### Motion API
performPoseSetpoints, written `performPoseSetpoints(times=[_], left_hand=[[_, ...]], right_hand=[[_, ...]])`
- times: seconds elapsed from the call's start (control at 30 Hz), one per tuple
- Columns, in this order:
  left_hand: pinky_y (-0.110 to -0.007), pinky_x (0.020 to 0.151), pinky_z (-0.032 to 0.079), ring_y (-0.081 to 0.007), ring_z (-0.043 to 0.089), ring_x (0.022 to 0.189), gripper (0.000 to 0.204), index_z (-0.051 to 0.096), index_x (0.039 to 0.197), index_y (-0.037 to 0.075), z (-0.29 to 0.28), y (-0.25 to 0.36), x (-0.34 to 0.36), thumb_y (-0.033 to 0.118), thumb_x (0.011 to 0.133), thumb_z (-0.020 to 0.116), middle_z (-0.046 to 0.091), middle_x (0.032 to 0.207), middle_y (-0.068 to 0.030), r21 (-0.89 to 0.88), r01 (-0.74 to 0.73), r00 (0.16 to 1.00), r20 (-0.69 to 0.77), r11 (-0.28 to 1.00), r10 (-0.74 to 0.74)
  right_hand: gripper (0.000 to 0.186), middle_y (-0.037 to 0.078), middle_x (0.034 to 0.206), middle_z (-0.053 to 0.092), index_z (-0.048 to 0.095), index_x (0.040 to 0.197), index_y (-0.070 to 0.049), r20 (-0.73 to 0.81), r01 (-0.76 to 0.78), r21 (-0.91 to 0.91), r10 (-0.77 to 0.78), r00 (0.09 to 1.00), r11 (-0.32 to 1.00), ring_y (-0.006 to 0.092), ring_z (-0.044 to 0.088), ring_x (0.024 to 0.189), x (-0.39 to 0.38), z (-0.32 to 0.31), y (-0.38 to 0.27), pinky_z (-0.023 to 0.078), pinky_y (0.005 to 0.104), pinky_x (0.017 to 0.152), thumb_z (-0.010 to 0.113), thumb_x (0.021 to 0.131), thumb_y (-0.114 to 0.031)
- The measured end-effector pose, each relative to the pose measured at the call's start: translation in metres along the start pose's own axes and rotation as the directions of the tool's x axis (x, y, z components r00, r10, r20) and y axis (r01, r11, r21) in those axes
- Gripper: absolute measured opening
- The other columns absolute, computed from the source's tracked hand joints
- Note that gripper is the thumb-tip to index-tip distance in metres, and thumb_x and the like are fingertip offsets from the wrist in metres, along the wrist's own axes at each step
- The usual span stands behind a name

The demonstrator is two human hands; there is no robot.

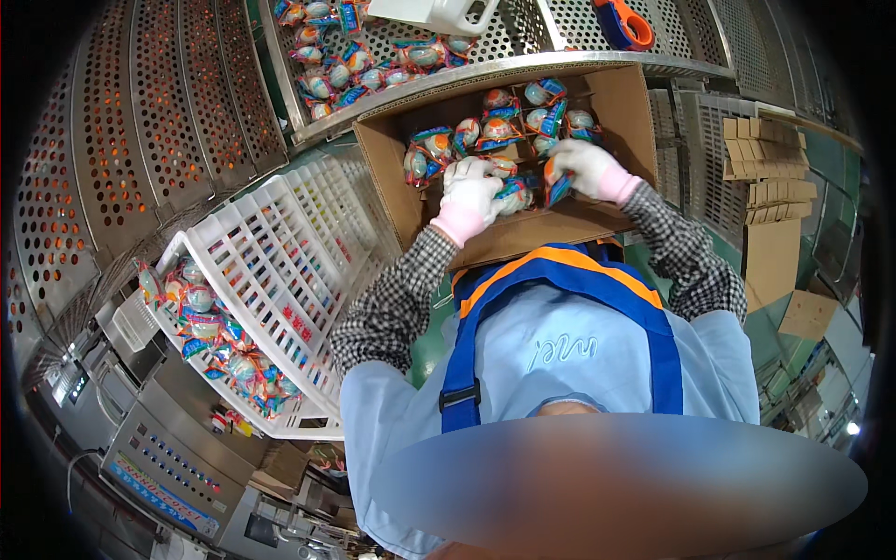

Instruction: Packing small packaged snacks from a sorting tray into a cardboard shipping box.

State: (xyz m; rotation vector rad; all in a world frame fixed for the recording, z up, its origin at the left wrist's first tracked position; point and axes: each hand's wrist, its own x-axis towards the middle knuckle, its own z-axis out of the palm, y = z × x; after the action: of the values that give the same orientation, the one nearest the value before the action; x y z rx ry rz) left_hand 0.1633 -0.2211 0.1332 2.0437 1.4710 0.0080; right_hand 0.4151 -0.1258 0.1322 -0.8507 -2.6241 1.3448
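Observation:
An open cardboard carton [381,173] stands in front of me, with thin dividers inside and several egg-shaped items in clear, blue and red printed wrappers [497,131] in its compartments. Both hands wear white gloves with pink cuffs and reach into it. My right hand [588,168] pinches a wrapped egg [558,189] between thumb and fingers, near the carton's middle right. To its left, my left hand [469,194] has its fingers bent down against another wrapped egg [514,197]. Its fingertips are partly hidden, so its hold is unclear.
A white slotted plastic crate [280,245] on my left holds more wrapped eggs [245,369]. Behind the carton, a perforated metal table [537,33] carries loose packets, a white plastic scoop [439,13] and an orange-handled tool [637,30]. Stacked cardboard dividers [767,149] stand at right.

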Motion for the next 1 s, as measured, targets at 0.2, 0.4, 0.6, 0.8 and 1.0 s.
performPoseSetpoints(times=[0.2, 0.4, 0.6, 0.8, 1.0], left_hand=[[-0.04, 0.068, 0.052, -0.0323, 0.061, 0.083, 0.014, 0.058, 0.09, 0.005, -0.004, 0.012, 0.043, 0.014, 0.079, 0.058, 0.061, 0.091, -0.0129, -0.162, -0.055, 0.962, -0.273, 0.985, 0.008], [-0.041, 0.07, 0.052, -0.0311, 0.06, 0.085, 0.011, 0.057, 0.086, 0.006, 0.006, 0.025, 0.078, 0.007, 0.076, 0.052, 0.058, 0.085, -0.0134, 0.122, -0.103, 0.993, -0.041, 0.987, 0.109], [-0.04, 0.071, 0.051, -0.0302, 0.06, 0.081, 0.009, 0.059, 0.085, 0.006, 0.034, -0.013, 0.093, 0.01, 0.077, 0.057, 0.06, 0.08, -0.0123, -0.253, 0.094, 0.977, -0.162, 0.963, -0.139], [-0.037, 0.069, 0.053, -0.0261, 0.06, 0.087, 0.015, 0.062, 0.09, 0.008, 0.049, 0.003, 0.082, 0.015, 0.078, 0.056, 0.061, 0.091, -0.0077, 0.264, -0.304, 0.94, -0.074, 0.915, 0.334], [-0.04, 0.079, 0.049, -0.0321, 0.062, 0.09, 0.024, 0.066, 0.093, 0.008, 0.013, -0.022, 0.103, 0.025, 0.075, 0.066, 0.064, 0.095, -0.0173, -0.169, 0.236, 0.944, 0.271, 0.957, -0.185]], right_hand=[[0.02, 0.019, 0.116, 0.056, 0.059, 0.095, -0.007, -0.518, -0.403, -0.023, 0.334, 0.787, 0.915, 0.0377, 0.056, 0.103, 0.018, -0.045, 0.026, 0.047, 0.0397, 0.087, 0.056, 0.077, 0.0], [0.033, 0.017, 0.11, 0.059, 0.06, 0.106, -0.007, -0.652, -0.475, -0.299, 0.187, 0.735, 0.828, 0.0359, 0.058, 0.095, 0.029, -0.032, 0.029, 0.048, 0.041, 0.083, 0.047, 0.076, 0.0], [0.036, 0.011, 0.109, 0.057, 0.059, 0.108, -0.009, 0.016, -0.253, -0.462, 0.294, 0.956, 0.85, 0.0298, 0.053, 0.105, 0.007, 0.017, 0.005, 0.045, 0.0407, 0.088, 0.062, 0.072, -0.013], [0.027, 0.012, 0.101, 0.059, 0.062, 0.099, -0.008, 0.145, -0.323, -0.488, 0.44, 0.886, 0.811, 0.031, 0.056, 0.099, 0.019, 0.016, 0.026, 0.047, 0.0417, 0.084, 0.062, 0.072, -0.013], [0.018, 0.01, 0.092, 0.059, 0.061, 0.092, -0.008, -0.11, -0.28, -0.318, 0.258, 0.96, 0.906, 0.0297, 0.059, 0.09, 0.033, 0.02, -0.008, 0.049, 0.0408, 0.078, 0.057, 0.075, -0.012]])
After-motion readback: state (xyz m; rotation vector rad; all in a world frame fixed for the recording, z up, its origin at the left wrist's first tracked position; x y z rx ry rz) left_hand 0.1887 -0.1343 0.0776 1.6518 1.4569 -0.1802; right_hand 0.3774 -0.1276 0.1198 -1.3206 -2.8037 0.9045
